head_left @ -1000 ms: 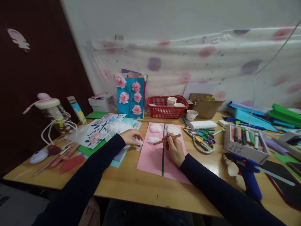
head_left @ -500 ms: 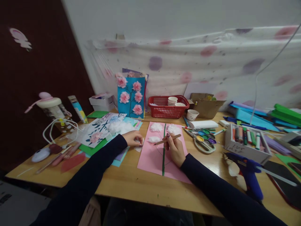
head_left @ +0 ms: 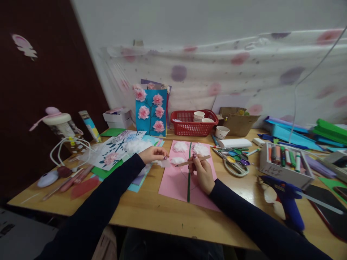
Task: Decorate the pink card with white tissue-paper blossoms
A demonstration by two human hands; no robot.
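In the middle of the desk lies a pink sheet (head_left: 173,187) with a green stripe (head_left: 189,184) down it, thin drawn curves and white cotton tufts (head_left: 180,146) near its top. My right hand (head_left: 202,172) rests over the sheet, fingers closed round a brown pencil (head_left: 193,161) whose tip points left. At the sheet's left edge my left hand (head_left: 153,154) pinches a small, thin white piece (head_left: 165,163), either paper or cotton. Behind that hand, a heap of white cotton (head_left: 138,146) sits on coloured papers and a flower print (head_left: 114,151).
A blue flower card (head_left: 151,119) stands at the back beside a red basket (head_left: 189,128) with paper cups. To the right are scissors (head_left: 235,170), a box of markers (head_left: 284,169) and a blue glue gun (head_left: 290,206). A bottle (head_left: 62,124) stands at the left.
My left hand has lifted from the desk and shifted slightly, now showing the thin white piece in its fingers. The pencil tip has moved a little to the left.
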